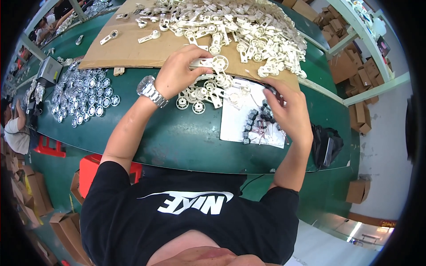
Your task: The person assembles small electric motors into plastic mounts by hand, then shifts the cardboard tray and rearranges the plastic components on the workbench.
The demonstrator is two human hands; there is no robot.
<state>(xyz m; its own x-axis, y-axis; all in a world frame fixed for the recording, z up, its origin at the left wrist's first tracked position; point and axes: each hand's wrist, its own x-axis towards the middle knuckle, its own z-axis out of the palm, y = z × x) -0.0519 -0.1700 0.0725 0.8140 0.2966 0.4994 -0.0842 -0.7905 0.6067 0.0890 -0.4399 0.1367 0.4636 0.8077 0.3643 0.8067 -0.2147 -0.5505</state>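
My left hand [178, 71], with a metal watch on its wrist, grips a cream plastic housing [219, 64] by its handle; the ring-shaped head points right. Just below it lies a small heap of similar cream housings [198, 95]. My right hand [290, 108] is closed, thumb and fingers pinching a small dark part [271, 90] that is mostly hidden. Beneath that hand, a white sheet [231, 126] carries several small black components with thin wires [252, 120]. The two hands are apart.
A large pile of cream housings [253, 33] covers the cardboard [128, 48] at the back. Shiny round metallic parts [84, 95] lie on the green table at left, near a grey box [49, 70]. A black bag [327, 144] sits at right; a red stool [91, 170] stands below.
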